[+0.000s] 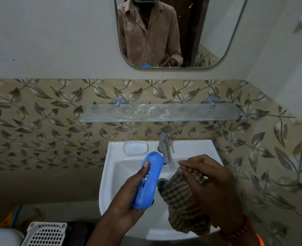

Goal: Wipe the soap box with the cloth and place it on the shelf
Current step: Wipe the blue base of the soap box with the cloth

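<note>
The blue oval plastic soap box (149, 180) is held over the white ceramic sink (109, 176), the left hand (129, 197) clamped around its lower end. It looks light, stiff and probably slippery; holding the long sides seems safest. The right hand (212, 189) grips the striped brown cloth (180, 201), just beside it. The box's inner side is hidden. The glass shelf (157, 112) waits above.

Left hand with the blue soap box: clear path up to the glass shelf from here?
Probably yes. The left hand holds the blue soap box over the basin, and the glass shelf above looks bare. Only the tap stands between, off to the right of that path.
</note>
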